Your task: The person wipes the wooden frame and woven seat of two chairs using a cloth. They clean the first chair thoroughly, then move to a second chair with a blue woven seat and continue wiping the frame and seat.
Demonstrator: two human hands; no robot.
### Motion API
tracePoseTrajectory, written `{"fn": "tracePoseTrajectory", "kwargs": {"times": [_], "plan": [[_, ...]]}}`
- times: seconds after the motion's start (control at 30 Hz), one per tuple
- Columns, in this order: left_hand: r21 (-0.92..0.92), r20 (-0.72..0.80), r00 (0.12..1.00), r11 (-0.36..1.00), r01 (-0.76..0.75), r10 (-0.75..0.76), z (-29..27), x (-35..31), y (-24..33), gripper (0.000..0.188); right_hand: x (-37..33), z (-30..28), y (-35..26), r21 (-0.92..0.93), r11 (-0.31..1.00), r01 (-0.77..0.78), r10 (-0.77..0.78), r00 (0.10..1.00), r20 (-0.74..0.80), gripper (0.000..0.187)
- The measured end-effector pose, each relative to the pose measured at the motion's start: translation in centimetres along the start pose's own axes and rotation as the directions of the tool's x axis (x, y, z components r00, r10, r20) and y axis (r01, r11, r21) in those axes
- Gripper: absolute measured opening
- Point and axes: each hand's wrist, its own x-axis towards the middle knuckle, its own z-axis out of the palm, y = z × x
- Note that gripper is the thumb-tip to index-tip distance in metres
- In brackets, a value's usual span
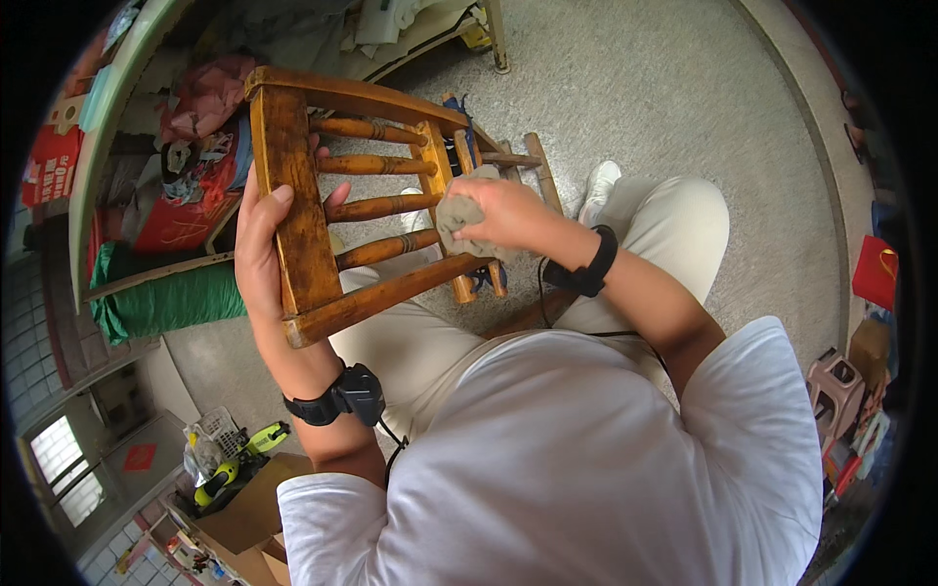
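A small brown wooden chair (298, 205) is tilted over my lap, its wide top rail toward the left and its turned spindles running across. My left hand (262, 239) grips that rail, thumb on the near face and fingertips showing between the spindles. In my right hand (513, 210) is a crumpled grey cloth (459, 215), pressed to the crossbar at the spindles' other end. Beyond it, the chair's legs and some dark blue material are partly hidden by my hand and the frame.
A shelf with red bags and a green bundle (171, 298) stands at the left. Below it are a cardboard box (254, 503) and a yellow-green tool (217, 483). A stool (835, 391) and a red bag (874, 273) lie along the right. Grey speckled floor (674, 98) spreads ahead.
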Motion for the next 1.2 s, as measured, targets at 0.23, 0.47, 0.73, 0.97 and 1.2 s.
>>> {"fn": "tracePoseTrajectory", "kwargs": {"times": [0.23, 0.47, 0.73, 0.97, 1.2], "plan": [[-0.003, 0.033, 0.999, 1.000, -0.004, 0.004, 0.4, 0.1, 0.1, 0.050, 0.8, -2.2, 0.6, 0.117, 0.976, -0.186, 0.199, 0.973, -0.118, 0.048], [-0.009, 0.031, 0.999, 1.000, 0.007, -0.006, 1.4, 0.3, 0.2, 0.049, 1.6, -0.9, -3.3, -0.338, 0.938, -0.075, 0.004, 0.978, -0.206, 0.040], [0.011, 0.043, 0.999, 1.000, 0.004, -0.005, 2.4, 0.4, 0.4, 0.047, 0.6, -3.0, -1.9, -0.396, 0.916, -0.058, 0.047, 0.998, -0.037, 0.043], [-0.001, 0.024, 1.000, 1.000, -0.006, 0.006, 2.2, 0.2, 0.4, 0.047, 1.3, -6.1, -1.1, -0.272, 0.930, -0.246, 0.185, 0.955, -0.231, 0.046], [0.018, 0.000, 1.000, 1.000, 0.009, -0.009, 2.2, 0.4, 0.4, 0.050, 5.3, -2.6, -1.5, -0.372, 0.910, -0.186, 0.128, 0.976, -0.175, 0.049]]}}
